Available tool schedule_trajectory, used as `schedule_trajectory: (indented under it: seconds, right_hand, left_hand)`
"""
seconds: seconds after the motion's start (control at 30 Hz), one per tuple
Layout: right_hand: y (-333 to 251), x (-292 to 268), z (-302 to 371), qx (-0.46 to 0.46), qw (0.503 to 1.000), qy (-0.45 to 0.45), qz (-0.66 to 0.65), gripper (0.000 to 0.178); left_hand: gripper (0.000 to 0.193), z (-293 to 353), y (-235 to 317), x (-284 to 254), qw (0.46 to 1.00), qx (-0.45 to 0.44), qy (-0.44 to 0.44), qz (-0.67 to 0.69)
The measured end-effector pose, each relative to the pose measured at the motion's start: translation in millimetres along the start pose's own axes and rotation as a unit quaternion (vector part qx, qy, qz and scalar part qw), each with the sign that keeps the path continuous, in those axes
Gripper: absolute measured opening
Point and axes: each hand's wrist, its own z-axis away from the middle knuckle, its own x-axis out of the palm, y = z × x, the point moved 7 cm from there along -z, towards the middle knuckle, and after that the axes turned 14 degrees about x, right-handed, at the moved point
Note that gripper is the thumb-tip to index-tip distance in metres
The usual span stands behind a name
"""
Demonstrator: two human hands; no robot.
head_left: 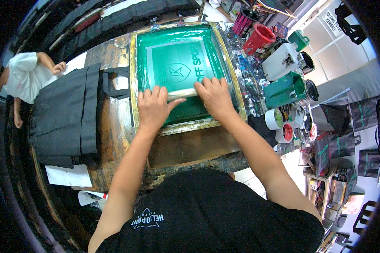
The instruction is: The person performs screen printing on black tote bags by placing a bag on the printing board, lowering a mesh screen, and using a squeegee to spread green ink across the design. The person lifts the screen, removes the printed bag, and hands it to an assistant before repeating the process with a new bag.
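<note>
A screen printing frame (pixel 240 101) with pale, ink-stained wooden sides lies on the worktable before me. Wet green ink covers its mesh (pixel 158 57), where a shield emblem and lettering show through. Across the near part of the mesh runs a squeegee (pixel 181 94) with a pale handle. My left hand (pixel 153 107) grips its left end, thumb stretched inward along it. At the other end my right hand (pixel 215 98) is closed over the handle. The squeegee's blade is hidden. From under the frame's left side sticks out the handle of a black bag (pixel 116 82).
A stack of black fabric bags (pixel 63 114) lies left on the stained table (pixel 114 145). Another person (pixel 27 76) stands at the far left. Ink containers crowd the right side, among them a red bucket (pixel 259 39), a green container (pixel 285 89) and a white tub (pixel 274 119).
</note>
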Motion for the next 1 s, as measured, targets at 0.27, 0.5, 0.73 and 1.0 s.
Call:
schedule_trajectory:
  seconds: [0.27,0.5,0.73,1.0]
  right_hand:
    - [-7,-29,53,0.008,0.999,-0.03,-0.008,0.024]
    - [-11,-34,50,0.03,0.995,-0.089,-0.028,0.044]
    - [-15,-33,79,0.063,0.99,-0.089,-0.088,0.05]
    - [-9,-84,39,0.06,0.99,-0.073,-0.108,0.052]
  left_hand:
    - [0.058,28,39,-36,1.0,0.0,0.016,0.025]
    - [0.069,56,26,-47,0.985,0.023,0.102,0.136]
    - [0.09,165,-32,-17,0.94,-0.266,-0.177,0.119]
    - [0.082,169,-34,-40,0.886,-0.372,0.033,0.274]
